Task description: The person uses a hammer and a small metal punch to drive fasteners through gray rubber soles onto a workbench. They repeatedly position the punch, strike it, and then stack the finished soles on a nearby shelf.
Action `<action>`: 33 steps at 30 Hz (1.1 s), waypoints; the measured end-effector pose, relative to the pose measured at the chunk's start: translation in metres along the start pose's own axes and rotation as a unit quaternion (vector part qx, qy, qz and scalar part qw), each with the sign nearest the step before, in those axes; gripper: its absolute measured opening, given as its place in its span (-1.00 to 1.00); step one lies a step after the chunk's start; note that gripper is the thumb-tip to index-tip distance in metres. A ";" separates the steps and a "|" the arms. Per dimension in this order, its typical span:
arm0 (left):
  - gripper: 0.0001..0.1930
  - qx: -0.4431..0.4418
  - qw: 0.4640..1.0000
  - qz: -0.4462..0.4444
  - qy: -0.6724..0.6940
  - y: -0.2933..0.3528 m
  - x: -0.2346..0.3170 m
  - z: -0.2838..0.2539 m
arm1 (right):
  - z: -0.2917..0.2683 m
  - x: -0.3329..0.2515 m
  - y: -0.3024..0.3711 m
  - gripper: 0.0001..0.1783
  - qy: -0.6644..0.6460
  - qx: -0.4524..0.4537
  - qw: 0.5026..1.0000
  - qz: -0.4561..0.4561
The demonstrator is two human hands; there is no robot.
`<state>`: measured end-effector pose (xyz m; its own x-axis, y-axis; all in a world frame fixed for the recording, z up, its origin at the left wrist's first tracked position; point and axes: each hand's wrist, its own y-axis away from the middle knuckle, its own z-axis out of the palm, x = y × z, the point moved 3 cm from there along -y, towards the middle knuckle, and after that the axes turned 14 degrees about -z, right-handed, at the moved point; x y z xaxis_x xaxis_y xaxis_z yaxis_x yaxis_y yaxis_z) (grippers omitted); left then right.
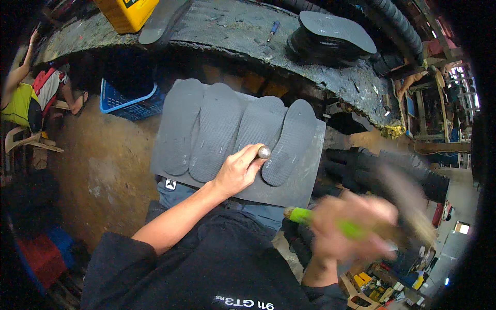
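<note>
Several dark grey shoe soles (178, 126) lie side by side on a flat grey board (294, 194) across my lap. My left hand (237, 173) is closed round an upright metal punch (264, 152), its round top facing up over the lower end of the third sole (261, 121) from the left. The punch's lower tip is hidden. To its right lies the rightmost sole (292, 144). My right hand (354, 225), smeared by motion, grips a hammer by its green handle (299, 214), off the board's right side. The hammer's head is a blur.
Beyond the board runs a rough workbench (232, 39) with a stack of soles (336, 33), a blue screwdriver (274, 31) and a yellow container (126, 15). A blue basket (132, 106) stands beneath it. Another person (31, 98) sits at far left. Dark ribbed pieces (361, 165) lie right.
</note>
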<state>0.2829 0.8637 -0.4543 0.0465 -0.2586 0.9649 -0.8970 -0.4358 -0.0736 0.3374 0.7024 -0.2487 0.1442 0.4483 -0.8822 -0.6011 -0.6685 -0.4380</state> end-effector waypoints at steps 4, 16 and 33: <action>-0.62 0.026 0.986 0.119 -0.116 -0.006 0.003 -0.002 | -0.002 0.059 0.048 -0.62 0.354 0.001 0.906 0.235; -0.88 -0.111 0.919 -0.150 0.346 -0.038 0.010 0.016 | -0.005 0.084 0.102 -0.51 0.355 0.097 0.903 0.222; -0.86 -0.123 0.935 -0.151 0.296 -0.044 -0.003 0.033 | -0.034 0.112 0.118 -0.56 0.303 0.155 0.885 0.316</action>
<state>0.3365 0.8553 -0.4625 0.1288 0.3988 0.9080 -0.9597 -0.1806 0.2155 0.3099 0.6537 -0.4053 0.0410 -0.4221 -0.9056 -0.8856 -0.4350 0.1627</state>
